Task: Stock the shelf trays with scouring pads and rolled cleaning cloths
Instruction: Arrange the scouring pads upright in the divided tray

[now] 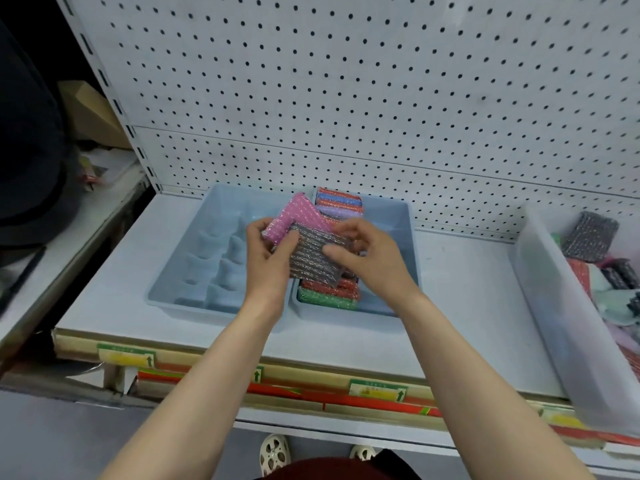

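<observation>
Both hands pinch pads above the right tray (403, 216): left hand (268, 252) the pink pad (294, 216), right hand (367, 254) the grey pad (311, 251), long axis slanting toward the row of pads (337, 206) directly beneath.

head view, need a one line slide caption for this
Both hands, left and right, hold a pink scouring pad and a grey one above two blue shelf trays.

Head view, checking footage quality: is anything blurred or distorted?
Head view: wide-angle bending curves the pegboard and shelf edge; the clear bin at right is smeared; both hands, left and right, and the grey scouring pad are slightly soft; lighting even.
</observation>
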Motion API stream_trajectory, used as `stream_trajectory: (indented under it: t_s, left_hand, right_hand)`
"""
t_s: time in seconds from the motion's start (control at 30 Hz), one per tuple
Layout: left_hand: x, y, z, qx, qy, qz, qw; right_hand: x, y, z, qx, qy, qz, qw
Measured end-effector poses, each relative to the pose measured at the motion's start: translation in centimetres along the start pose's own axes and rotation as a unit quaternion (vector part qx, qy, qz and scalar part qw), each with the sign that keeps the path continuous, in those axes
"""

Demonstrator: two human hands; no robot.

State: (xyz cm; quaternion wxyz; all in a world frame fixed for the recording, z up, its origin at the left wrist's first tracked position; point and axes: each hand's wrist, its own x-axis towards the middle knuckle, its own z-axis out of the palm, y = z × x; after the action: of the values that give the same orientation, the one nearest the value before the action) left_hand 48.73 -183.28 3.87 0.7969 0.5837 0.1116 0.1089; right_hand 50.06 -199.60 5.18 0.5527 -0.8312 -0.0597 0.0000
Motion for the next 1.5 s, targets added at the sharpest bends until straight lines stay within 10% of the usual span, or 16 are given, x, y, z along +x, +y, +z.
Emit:
stream_trajectory:
  t_s: [0.33,0.77,0.97,1.27,1.5]
  left_hand:
    - [3.8,-1.4,3.0,0.102,-0.097,0.007,0.99]
    - [11.3,-3.5,8.9,0.489,-0.166,0.113,0.849]
    - [13.2,-4.4,12.8,0.586,-0.23,0.121,0.767]
    - [13.1,-2.9,10.0,0.452,-0.096,0.042,0.886]
    - [12.1,-2.7,6.4,0.399,-0.04,0.009,0.916]
  right_hand:
    - [4.9,3.4,-8.1,-0.033,-0.026,0.064,0.997]
    - [9.0,5.6,-9.2,-0.209,-0.108,0.052,0.971]
    - [9.5,6.2,-13.6,-0.223,0.023,0.079,0.971]
    - [10.9,7.8,-13.4,-0.188,0.142,0.009,0.972]
    - [13.6,10.7,-8.6,-0.435,0.084,-0.07,0.894]
